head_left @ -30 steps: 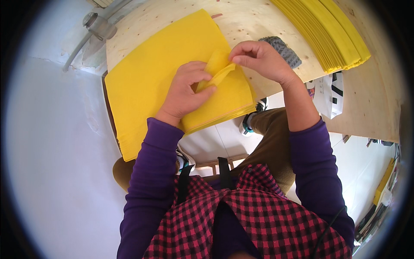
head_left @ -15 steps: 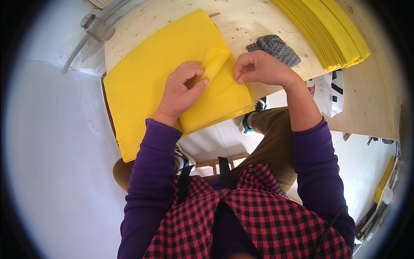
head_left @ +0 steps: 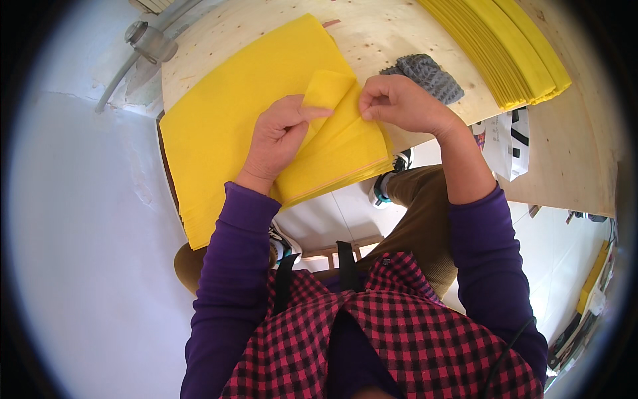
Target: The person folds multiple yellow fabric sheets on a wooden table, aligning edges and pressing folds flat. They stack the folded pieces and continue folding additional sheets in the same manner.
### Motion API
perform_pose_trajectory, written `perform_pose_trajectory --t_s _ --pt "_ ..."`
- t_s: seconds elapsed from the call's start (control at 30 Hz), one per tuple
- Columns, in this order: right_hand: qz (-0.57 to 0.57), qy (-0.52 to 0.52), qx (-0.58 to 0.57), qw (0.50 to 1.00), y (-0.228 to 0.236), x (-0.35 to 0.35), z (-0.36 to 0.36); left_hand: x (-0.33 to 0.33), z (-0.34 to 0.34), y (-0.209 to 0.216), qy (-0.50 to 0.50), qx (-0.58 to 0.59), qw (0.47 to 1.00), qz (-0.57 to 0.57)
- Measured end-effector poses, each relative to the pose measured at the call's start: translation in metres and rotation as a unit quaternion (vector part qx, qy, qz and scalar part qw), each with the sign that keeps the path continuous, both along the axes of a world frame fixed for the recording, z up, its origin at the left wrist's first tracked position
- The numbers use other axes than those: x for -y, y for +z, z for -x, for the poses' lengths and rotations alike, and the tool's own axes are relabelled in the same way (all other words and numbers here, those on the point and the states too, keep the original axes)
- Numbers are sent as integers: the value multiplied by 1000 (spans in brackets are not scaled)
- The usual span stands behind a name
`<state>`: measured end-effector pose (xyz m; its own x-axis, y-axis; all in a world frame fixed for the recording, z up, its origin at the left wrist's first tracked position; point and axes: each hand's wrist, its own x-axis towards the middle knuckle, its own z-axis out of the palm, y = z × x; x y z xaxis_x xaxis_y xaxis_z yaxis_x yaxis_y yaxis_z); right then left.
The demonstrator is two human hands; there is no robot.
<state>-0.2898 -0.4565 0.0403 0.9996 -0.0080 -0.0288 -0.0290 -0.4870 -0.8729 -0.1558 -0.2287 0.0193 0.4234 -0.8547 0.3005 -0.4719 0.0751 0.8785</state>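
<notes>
A stack of thin yellow cloth-like sheets [head_left: 226,126] lies on the wooden table, its layered edges showing at the near side. Part of the top sheet is folded over into a flap [head_left: 327,88]. My left hand [head_left: 276,136] is on this flap, index finger stretched across it, thumb and other fingers curled in. At the stack's right edge, my right hand [head_left: 399,105] has thumb and forefinger pinched together against the yellow sheet; the exact bit between the fingertips is hidden.
A crumpled grey knitted cloth [head_left: 425,76] lies just beyond my right hand. Folded yellow bundles [head_left: 495,50] line the far right of the wooden table [head_left: 379,30]. A white printed bag [head_left: 508,143] hangs below the table edge. A pale wall [head_left: 100,233] closes the left side.
My left index finger has straightened across the flap, and the flap has opened out flatter and wider. My right hand has shifted slightly up and left, still pinched.
</notes>
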Motion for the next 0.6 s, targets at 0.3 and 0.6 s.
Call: perform_pose_trajectory --t_s 0.3,0.6 --pt "3 -19 1 1000 16 -7 -8 1 6 6 -4 8 1000 1" --pt "-36 -51 12 998 16 -9 -9 2 5 7 3 7 1000 -23"
